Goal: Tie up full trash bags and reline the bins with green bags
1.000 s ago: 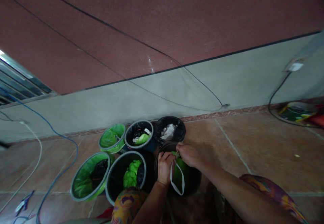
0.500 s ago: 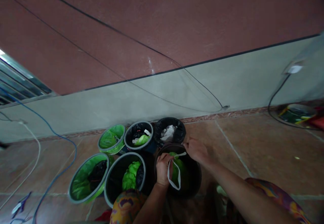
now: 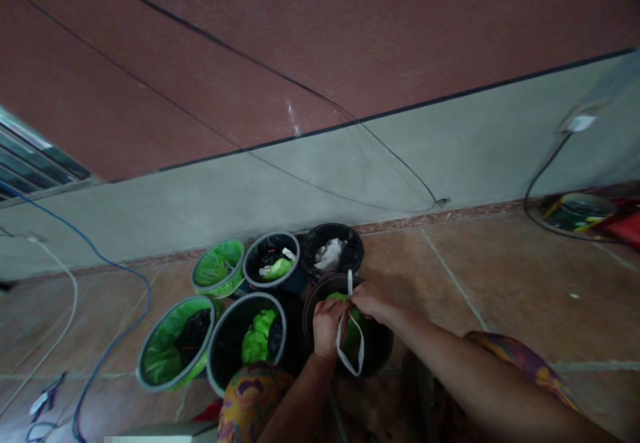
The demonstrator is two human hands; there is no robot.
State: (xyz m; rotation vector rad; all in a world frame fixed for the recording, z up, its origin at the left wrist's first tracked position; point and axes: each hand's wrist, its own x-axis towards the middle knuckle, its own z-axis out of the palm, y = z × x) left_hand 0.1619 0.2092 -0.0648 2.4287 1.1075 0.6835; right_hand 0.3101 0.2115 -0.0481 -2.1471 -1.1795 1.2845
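Note:
Both my hands are over a dark bin [image 3: 380, 346] on the tiled floor. Inside it sits a green bag [image 3: 356, 335] with white drawstrings [image 3: 350, 356]. My left hand [image 3: 327, 327] is closed on the bag's gathered neck, a white loop hanging below it. My right hand [image 3: 373, 301] pinches the other white string, one end sticking up at the bin's far rim. The two hands nearly touch.
Several more bins stand to the left: two green-lined [image 3: 173, 353], [image 3: 219, 268], two grey-rimmed [image 3: 247, 343], [image 3: 273, 259], and one black-lined holding white paper [image 3: 333, 251]. Blue and white cables [image 3: 133, 319] trail at left. A grey wall runs behind. Clutter lies far right [image 3: 577, 213].
My right hand pulled back toward the left hand, drawing the white string in; its end now points up. The loop under my left hand hangs longer.

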